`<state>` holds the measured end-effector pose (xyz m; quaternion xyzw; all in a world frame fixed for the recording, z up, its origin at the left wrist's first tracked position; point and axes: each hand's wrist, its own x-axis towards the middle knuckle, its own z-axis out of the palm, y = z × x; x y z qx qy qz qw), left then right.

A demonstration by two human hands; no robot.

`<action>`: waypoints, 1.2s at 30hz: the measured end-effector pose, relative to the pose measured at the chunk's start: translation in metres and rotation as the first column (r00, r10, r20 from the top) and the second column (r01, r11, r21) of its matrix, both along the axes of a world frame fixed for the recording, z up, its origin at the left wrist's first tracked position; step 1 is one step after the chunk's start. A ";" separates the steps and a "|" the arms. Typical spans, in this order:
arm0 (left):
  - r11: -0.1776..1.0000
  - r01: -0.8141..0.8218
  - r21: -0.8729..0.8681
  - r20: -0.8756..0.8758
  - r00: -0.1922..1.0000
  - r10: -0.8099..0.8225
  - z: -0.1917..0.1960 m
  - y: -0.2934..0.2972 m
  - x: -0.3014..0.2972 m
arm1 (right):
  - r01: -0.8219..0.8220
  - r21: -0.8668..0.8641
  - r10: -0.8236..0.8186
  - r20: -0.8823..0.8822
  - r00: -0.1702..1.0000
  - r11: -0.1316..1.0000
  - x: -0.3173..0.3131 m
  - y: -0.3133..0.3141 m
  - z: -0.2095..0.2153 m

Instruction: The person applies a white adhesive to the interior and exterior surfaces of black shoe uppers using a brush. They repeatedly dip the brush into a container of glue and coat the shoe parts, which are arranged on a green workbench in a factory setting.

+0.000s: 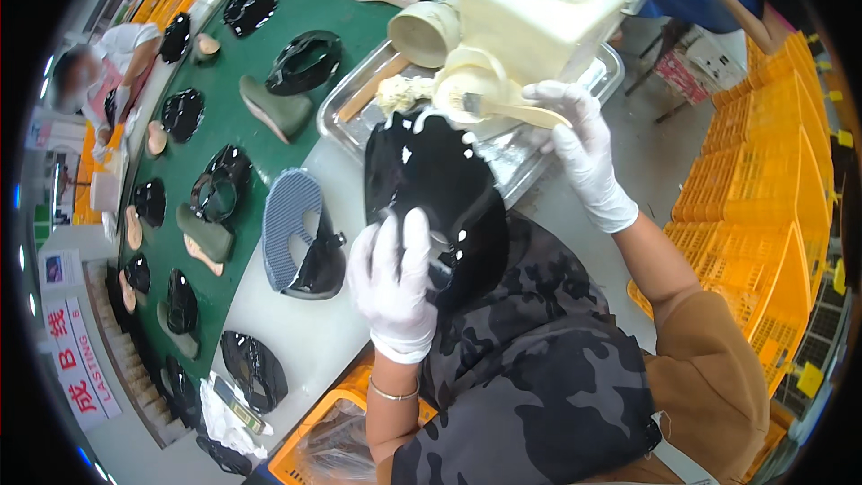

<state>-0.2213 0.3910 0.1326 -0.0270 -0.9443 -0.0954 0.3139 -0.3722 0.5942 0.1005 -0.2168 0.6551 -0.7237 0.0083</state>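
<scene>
In front of me my left hand, in a white glove, is closed on a glossy black shoe upper. The upper's scalloped far edge has white blobs along it. My right hand, gloved too, grips the pale handle of a flat brush. The brush's bristles are over the opening of a cream glue dispenser, beyond the upper. Clumps of whitish glue lie beside that opening. A metal tray sits under the dispenser.
Left of the upper, a striped grey-blue sole and a black piece lie on the white table edge. Black uppers and green shoe lasts are spread over a green belt. Yellow-orange crates stand at right. Other people sit across and far right.
</scene>
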 end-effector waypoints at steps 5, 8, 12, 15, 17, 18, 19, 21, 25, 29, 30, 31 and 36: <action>1.000 0.008 -0.002 0.065 0.998 -0.008 -0.002 -0.003 0.025 | 0.373 0.254 -0.351 -0.128 0.928 0.892 -0.041 0.049 -0.013; 0.999 0.032 -0.027 0.178 0.984 -0.027 0.000 -0.005 0.047 | 0.449 0.684 -0.110 -0.479 0.871 0.575 -0.047 0.054 -0.014; 0.993 0.028 -0.115 0.307 0.952 0.009 0.007 -0.006 0.072 | 0.339 0.794 -0.075 -0.351 0.933 0.504 -0.047 0.052 -0.021; 0.984 0.041 -0.174 0.366 0.930 0.026 0.014 -0.009 0.084 | 0.364 0.435 -0.284 -0.238 0.929 0.824 -0.048 0.053 -0.026; 0.978 0.032 -0.208 0.414 0.908 0.059 0.015 -0.012 0.096 | 0.433 0.181 -0.412 -0.144 0.900 0.883 -0.036 0.047 -0.008; 0.976 0.037 -0.216 0.430 0.901 0.061 0.014 -0.013 0.099 | 0.470 0.102 -0.462 -0.092 0.882 0.877 -0.026 0.043 0.004; 0.974 0.045 -0.223 0.448 0.892 0.062 0.015 -0.014 0.102 | 0.419 0.024 -0.416 -0.077 0.906 0.908 -0.014 0.038 0.014; 0.971 0.059 -0.232 0.492 0.868 0.065 0.018 -0.014 0.103 | 0.223 -0.054 -0.228 -0.100 0.969 0.973 0.011 0.028 0.022; 0.968 0.097 -0.233 0.521 0.852 0.040 0.020 -0.014 0.100 | 0.046 0.289 0.116 -0.520 0.846 0.956 0.031 0.004 0.016; 0.966 0.108 -0.236 0.554 0.832 0.043 0.021 -0.010 0.090 | -0.048 0.344 0.188 -0.388 0.902 0.938 0.045 -0.023 0.003; 0.966 0.109 -0.235 0.549 0.835 0.040 0.020 -0.011 0.089 | -0.052 0.363 0.201 -0.386 0.901 0.930 0.050 -0.030 0.004; 0.966 0.110 -0.233 0.544 0.838 0.036 0.018 -0.011 0.088 | -0.055 0.381 0.212 -0.384 0.899 0.923 0.054 -0.038 0.005; 0.965 0.117 -0.236 0.536 0.844 0.029 0.018 -0.012 0.085 | -0.112 0.553 0.348 -0.343 0.872 0.826 0.061 -0.067 0.006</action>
